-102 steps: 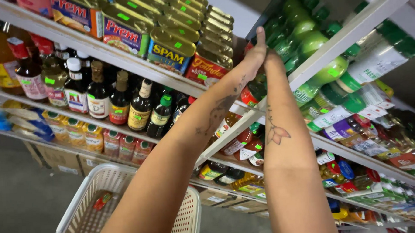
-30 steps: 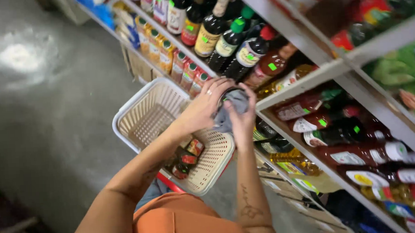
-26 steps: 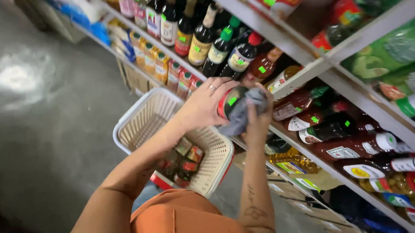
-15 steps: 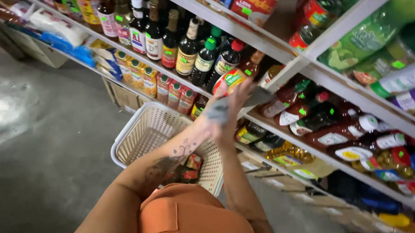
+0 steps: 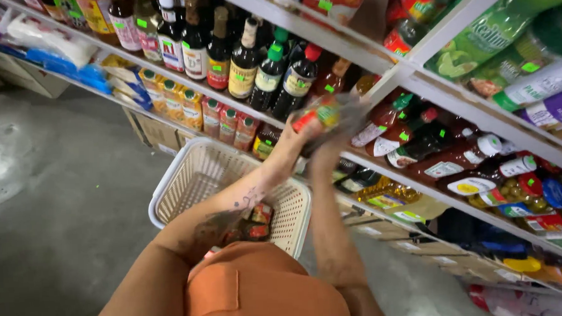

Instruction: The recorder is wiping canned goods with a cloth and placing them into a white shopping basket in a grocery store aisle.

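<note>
Nearest to us is our own orange garment, with both bare forearms reaching up and away from it. Just beyond, a cream plastic basket hangs at our left forearm over the grey concrete floor; a few small dark packets lie inside it near the closer rim.

Further out, our left hand is wrapped around a small can with a red, yellow and green label, holding it tilted on its side, level with the front edge of the white shelf. Our right hand is raised just beside the can, under a grey cloth that covers the can's far end; the motion blur keeps us from telling whether those fingers are closed or spread.

Behind the can, dark sauce bottles with green and red caps stand upright in a row on the shelf. Below and left of them sit small yellow and red jars. To the right, red-capped bottles lie on their sides, and green packets fill the top shelf.
</note>
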